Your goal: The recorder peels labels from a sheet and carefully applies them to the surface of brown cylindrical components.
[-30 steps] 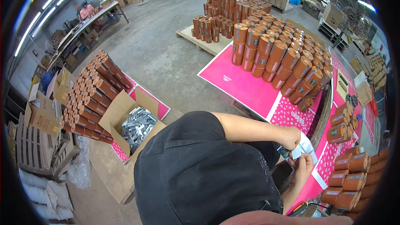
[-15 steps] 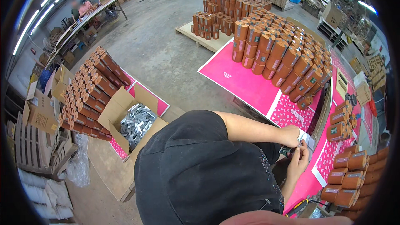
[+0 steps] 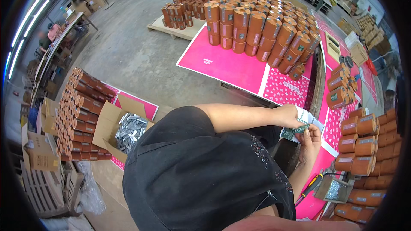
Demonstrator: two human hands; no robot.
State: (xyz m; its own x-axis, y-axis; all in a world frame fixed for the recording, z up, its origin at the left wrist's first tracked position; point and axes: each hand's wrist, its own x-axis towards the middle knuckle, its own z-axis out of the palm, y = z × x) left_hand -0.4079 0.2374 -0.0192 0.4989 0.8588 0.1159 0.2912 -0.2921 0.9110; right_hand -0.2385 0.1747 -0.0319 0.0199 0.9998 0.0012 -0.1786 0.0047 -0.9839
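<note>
My left hand [image 3: 287, 115] reaches across from the left, fingers closed on a white label sheet [image 3: 316, 122] that shows behind the knuckles. Between finger and thumb, my right hand [image 3: 312, 143] pinches a dark green label [image 3: 302, 129] with pale lettering. A second green label [image 3: 287, 134] shows just below my left hand; whether it is still joined to the sheet I cannot tell. Both hands are close together over the inner edge of the pink-covered table [image 3: 239, 70]. Orange-brown cylinders [image 3: 252, 30] with small labels stand stacked on that table.
A screwdriver [image 3: 311, 188] with a yellow and black handle lies near my right forearm, beside a small box of metal pieces [image 3: 335, 189]. More cylinders [image 3: 359, 139] are piled at the right. On the left, a cardboard box [image 3: 107, 122] holds grey metal strips. Two people sit at a far bench.
The view has shifted, and my hands appear higher up. The green labels now face upward more plainly, one pinched in my right hand, with more of the white sheet showing.
</note>
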